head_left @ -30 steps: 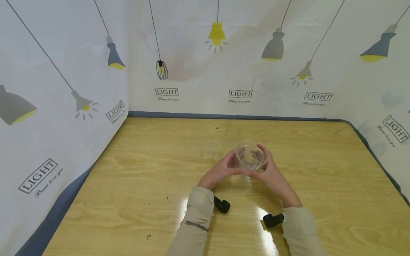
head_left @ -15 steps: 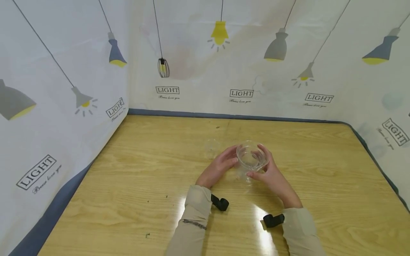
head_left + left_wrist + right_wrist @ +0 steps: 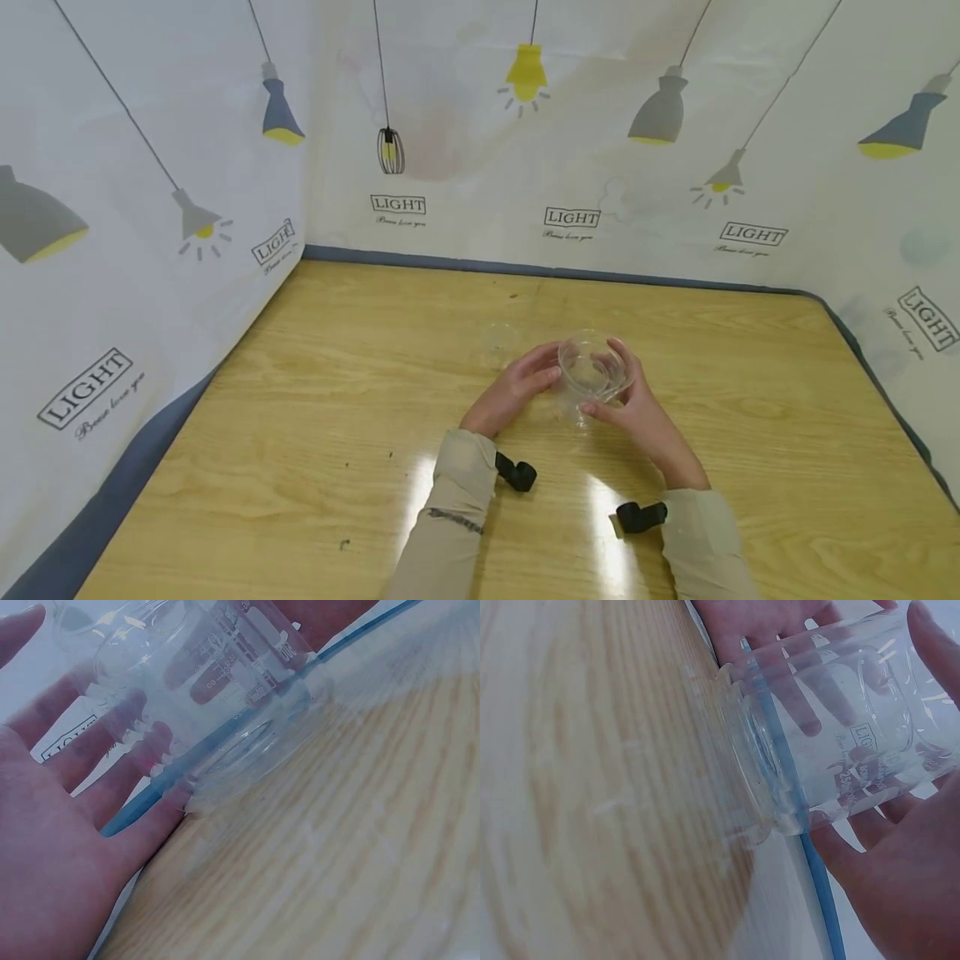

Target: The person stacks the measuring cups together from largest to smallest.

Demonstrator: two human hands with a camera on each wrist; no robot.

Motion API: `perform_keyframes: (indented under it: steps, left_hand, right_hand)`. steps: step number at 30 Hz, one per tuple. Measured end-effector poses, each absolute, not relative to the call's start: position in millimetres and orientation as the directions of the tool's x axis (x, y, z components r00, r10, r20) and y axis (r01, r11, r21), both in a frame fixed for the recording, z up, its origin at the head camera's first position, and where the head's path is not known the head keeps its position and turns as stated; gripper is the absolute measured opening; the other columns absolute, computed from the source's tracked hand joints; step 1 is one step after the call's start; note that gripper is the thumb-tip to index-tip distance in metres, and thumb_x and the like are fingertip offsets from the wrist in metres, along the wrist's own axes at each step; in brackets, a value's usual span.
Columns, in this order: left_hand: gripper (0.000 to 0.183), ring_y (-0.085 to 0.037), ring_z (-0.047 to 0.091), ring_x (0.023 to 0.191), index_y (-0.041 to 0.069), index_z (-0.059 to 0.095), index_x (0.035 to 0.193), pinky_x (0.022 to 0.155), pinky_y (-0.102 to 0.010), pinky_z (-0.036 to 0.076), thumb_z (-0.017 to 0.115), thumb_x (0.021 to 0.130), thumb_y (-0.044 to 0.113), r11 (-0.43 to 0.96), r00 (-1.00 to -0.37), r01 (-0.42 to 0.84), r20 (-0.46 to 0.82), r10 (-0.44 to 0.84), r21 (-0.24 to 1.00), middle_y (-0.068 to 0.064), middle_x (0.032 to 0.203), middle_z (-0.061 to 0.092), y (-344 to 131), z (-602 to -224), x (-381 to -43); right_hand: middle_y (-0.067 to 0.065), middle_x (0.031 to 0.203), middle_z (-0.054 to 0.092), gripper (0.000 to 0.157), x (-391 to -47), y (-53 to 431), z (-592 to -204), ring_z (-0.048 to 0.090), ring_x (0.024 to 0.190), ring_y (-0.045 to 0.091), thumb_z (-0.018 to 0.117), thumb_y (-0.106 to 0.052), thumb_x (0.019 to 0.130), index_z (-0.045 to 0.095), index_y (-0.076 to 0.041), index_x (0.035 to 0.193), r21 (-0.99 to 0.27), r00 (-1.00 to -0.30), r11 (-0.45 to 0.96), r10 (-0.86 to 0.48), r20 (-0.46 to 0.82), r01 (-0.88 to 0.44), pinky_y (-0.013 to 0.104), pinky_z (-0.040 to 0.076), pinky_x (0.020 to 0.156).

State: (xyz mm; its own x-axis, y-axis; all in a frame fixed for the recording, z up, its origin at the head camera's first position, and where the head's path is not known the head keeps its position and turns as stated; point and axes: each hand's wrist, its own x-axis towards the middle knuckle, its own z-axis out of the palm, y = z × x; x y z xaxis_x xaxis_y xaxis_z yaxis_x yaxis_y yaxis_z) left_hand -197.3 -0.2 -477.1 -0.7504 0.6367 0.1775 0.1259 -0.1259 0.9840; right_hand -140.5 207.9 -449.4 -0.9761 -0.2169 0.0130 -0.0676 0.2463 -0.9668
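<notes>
A clear glass beaker (image 3: 592,367) with white markings stands upright between the two hands; its base shows several rings in the right wrist view. My right hand (image 3: 637,412) holds it from the right, thumb in front and fingers round the far side. On its left side is my left hand (image 3: 513,387), with fairly straight, spread fingers (image 3: 112,787) close to the glass; whether they all touch it I cannot tell. Faint clear glass shows below the beaker (image 3: 840,742), and whether that is a second vessel or a reflection is unclear.
Behind and left of the left hand, a faint clear glass object (image 3: 501,337) stands on the wooden table (image 3: 300,400). A white printed cloth (image 3: 465,192) walls the table's back and sides. Black wrist mounts (image 3: 641,517) stick out from both sleeves.
The left thumb has drawn back from the beaker's front, where it met the right thumb, to its left side. The right hand keeps its hold. The head view has shifted slightly.
</notes>
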Motion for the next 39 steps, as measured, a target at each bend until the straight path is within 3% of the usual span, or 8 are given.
perform_keyframes:
  steps: [4, 9, 14, 20, 24, 29, 33, 39]
  left_hand:
    - [0.046, -0.011, 0.041, 0.119, 0.030, 0.037, 0.134, 0.095, -0.032, 0.036, 0.047, 0.091, 0.039, -0.108, -0.757, 0.132, 0.170, 0.631, 0.985, 0.005, 0.133, 0.042, 1.1, -476.7, -199.4]
    - [0.041, -0.009, 0.045, 0.116, 0.031, 0.044, 0.130, 0.093, -0.033, 0.037, 0.051, 0.089, 0.038, -0.059, -0.810, 0.147, 0.155, 0.565, 0.987, 0.009, 0.128, 0.048, -0.7, -471.3, -196.5]
    - [0.036, -0.017, 0.049, 0.112, 0.018, 0.051, 0.125, 0.090, -0.033, 0.041, 0.052, 0.090, 0.028, -0.095, -0.845, 0.207, 0.227, 0.483, 0.974, 0.000, 0.122, 0.053, -3.2, -457.0, -191.1]
    - [0.032, -0.026, 0.054, 0.103, 0.001, 0.054, 0.117, 0.083, -0.034, 0.046, 0.055, 0.089, 0.018, -0.194, -0.881, 0.272, 0.325, 0.343, 0.943, -0.017, 0.113, 0.056, -3.8, -441.8, -188.3]
    - [0.028, -0.030, 0.056, 0.096, -0.004, 0.056, 0.111, 0.078, -0.036, 0.048, 0.055, 0.089, 0.014, -0.209, -0.902, 0.329, 0.372, 0.221, 0.921, -0.018, 0.107, 0.058, -8.9, -429.9, -187.2]
    - [0.025, -0.027, 0.058, 0.090, -0.002, 0.059, 0.107, 0.075, -0.034, 0.049, 0.055, 0.089, 0.015, -0.151, -0.914, 0.390, 0.402, 0.059, 0.908, -0.012, 0.100, 0.061, -19.2, -418.4, -187.1]
    - [0.026, -0.020, 0.057, 0.092, 0.005, 0.061, 0.106, 0.077, -0.036, 0.048, 0.055, 0.090, 0.024, -0.076, -0.912, 0.411, 0.410, -0.028, 0.908, -0.008, 0.101, 0.061, -28.1, -420.8, -193.9]
    - [0.032, -0.016, 0.056, 0.090, 0.017, 0.063, 0.105, 0.076, -0.033, 0.046, 0.054, 0.087, 0.042, 0.071, -0.931, 0.313, 0.321, -0.176, 0.947, 0.007, 0.102, 0.059, -40.1, -429.8, -201.9]
  right_hand:
    - [0.008, 0.142, 0.024, 0.092, -139.7, 208.1, -447.3, 0.022, 0.129, 0.029, 0.067, -0.009, 0.079, 0.002, -0.027, 0.142, -0.969, -0.976, 0.239, -0.219, 0.013, -0.067, 0.054, 0.018, 0.100]
    - [0.009, 0.142, 0.026, 0.092, -135.3, 205.3, -438.3, 0.023, 0.129, 0.031, 0.069, -0.011, 0.078, 0.004, -0.022, 0.142, -0.974, -0.977, 0.220, -0.215, 0.003, -0.052, 0.054, 0.018, 0.100]
    - [0.012, 0.141, 0.025, 0.091, -132.7, 202.1, -431.4, 0.023, 0.128, 0.035, 0.068, -0.007, 0.078, 0.004, -0.017, 0.142, -0.977, -0.974, 0.204, -0.225, 0.008, -0.055, 0.055, 0.018, 0.099]
    - [0.010, 0.142, 0.026, 0.091, -137.3, 205.9, -440.1, 0.024, 0.128, 0.032, 0.068, -0.007, 0.078, 0.006, -0.020, 0.142, -0.974, -0.976, 0.216, -0.216, 0.014, -0.062, 0.056, 0.017, 0.099]
    - [0.010, 0.142, 0.025, 0.091, -139.6, 209.2, -448.8, 0.024, 0.128, 0.033, 0.069, -0.010, 0.078, 0.007, -0.024, 0.141, -0.973, -0.974, 0.217, -0.226, 0.031, -0.081, 0.056, 0.019, 0.098]
    - [0.010, 0.143, 0.023, 0.089, -139.4, 210.4, -451.2, 0.026, 0.126, 0.037, 0.070, -0.013, 0.077, 0.010, -0.032, 0.140, -0.973, -0.972, 0.220, -0.236, 0.022, -0.076, 0.054, 0.025, 0.096]
    - [0.009, 0.143, 0.023, 0.089, -140.0, 210.8, -450.5, 0.026, 0.126, 0.037, 0.070, -0.014, 0.078, 0.009, -0.030, 0.140, -0.972, -0.970, 0.220, -0.243, 0.022, -0.078, 0.053, 0.025, 0.096]
    - [0.005, 0.143, 0.024, 0.090, -141.4, 212.6, -450.9, 0.025, 0.127, 0.034, 0.069, -0.015, 0.078, 0.007, -0.029, 0.141, -0.971, -0.968, 0.225, -0.250, 0.024, -0.082, 0.054, 0.026, 0.095]
